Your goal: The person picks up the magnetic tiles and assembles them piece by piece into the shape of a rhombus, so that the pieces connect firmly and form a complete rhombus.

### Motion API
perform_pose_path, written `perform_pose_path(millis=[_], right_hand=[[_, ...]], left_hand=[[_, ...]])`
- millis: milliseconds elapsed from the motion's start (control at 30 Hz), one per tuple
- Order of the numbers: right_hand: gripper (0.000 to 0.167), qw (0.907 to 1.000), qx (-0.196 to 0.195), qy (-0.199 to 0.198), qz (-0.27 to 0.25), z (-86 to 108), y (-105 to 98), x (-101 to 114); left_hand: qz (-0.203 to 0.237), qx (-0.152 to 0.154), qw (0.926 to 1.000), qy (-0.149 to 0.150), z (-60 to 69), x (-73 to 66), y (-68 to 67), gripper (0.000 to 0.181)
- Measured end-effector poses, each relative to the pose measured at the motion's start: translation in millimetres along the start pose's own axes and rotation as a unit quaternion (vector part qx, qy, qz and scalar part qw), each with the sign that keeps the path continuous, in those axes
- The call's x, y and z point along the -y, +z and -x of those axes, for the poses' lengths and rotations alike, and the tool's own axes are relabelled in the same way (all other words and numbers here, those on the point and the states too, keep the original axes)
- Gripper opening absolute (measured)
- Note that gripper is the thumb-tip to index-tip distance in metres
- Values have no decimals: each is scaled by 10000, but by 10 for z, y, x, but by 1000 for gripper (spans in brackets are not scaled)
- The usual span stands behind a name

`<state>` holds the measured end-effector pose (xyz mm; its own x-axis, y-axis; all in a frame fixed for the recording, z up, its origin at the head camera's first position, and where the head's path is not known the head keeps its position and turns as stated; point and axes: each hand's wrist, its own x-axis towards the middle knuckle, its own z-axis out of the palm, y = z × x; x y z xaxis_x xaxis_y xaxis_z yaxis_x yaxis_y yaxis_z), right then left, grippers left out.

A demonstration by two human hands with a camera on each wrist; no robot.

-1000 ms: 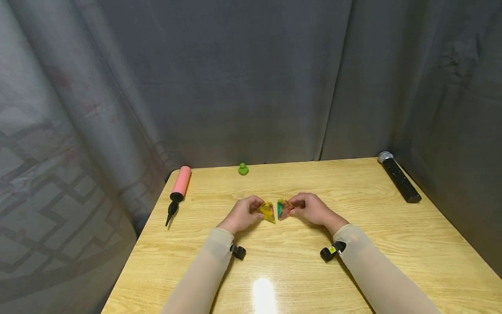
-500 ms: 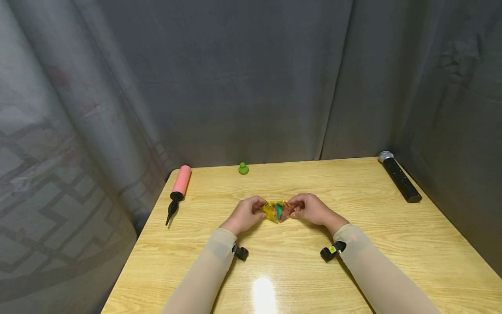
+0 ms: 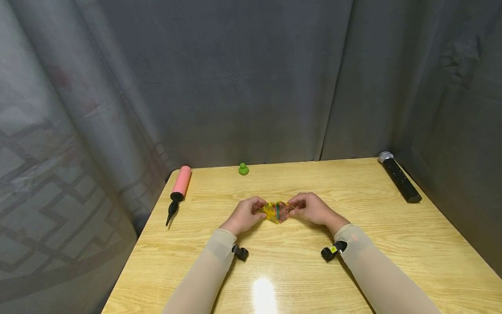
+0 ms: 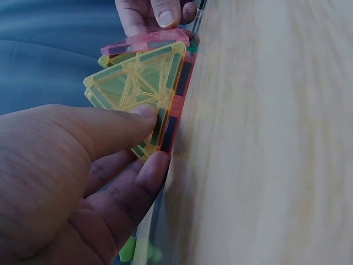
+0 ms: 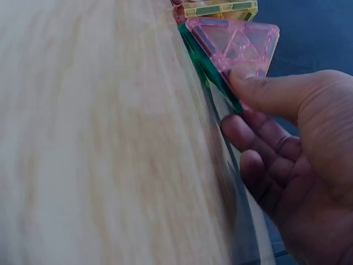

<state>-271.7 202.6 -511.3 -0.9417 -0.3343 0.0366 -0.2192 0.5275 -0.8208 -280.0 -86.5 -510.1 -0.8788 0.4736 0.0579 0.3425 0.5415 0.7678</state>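
My left hand [image 3: 246, 213] pinches a translucent yellow triangular magnetic tile [image 4: 138, 83] between thumb and fingers. A red tile [image 4: 178, 105] lies along its table-side edge. Opposite, my right hand [image 3: 311, 208] grips a pink triangular magnetic tile [image 5: 238, 41], thumb on its face, with a green tile [image 5: 205, 63] joined along its lower edge. Both tile groups meet between the hands, low over the table at its middle. In the head view the green shows only as a narrow strip. Whether every edge touches cannot be told.
On the wooden table [image 3: 286, 270], a pink hand pump [image 3: 182, 182] with a black nozzle lies at the left. A small green rounded toy [image 3: 243, 169] stands at the back edge. A black microphone [image 3: 400, 179] lies at the far right. Grey curtains [image 3: 251, 87] hang behind.
The two tile groups, apart a second ago, have come together as the left hand moved slightly right. Since half a second ago, the green area between them has narrowed.
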Motion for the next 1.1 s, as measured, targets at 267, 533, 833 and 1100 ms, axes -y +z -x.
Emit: perform_pose_path(millis=[267, 533, 833, 1100], right_hand=[[26, 9984, 56, -181, -535, 5, -20, 9], [27, 9974, -89, -246, -669, -23, -4, -28], [24, 9970, -191, -249, -712, -20, -6, -22], [23, 9962, -628, -199, -571, -23, 2, -25]], left_hand=[[-39, -22, 10000, 30, -7, 7, 7, 32], [-106, -66, 9999, 57, -2, -6, -1, 32], [-58, -199, 9998, 51, -15, 7, 1, 30], [25, -301, 9995, -71, -83, 13, 4, 25]])
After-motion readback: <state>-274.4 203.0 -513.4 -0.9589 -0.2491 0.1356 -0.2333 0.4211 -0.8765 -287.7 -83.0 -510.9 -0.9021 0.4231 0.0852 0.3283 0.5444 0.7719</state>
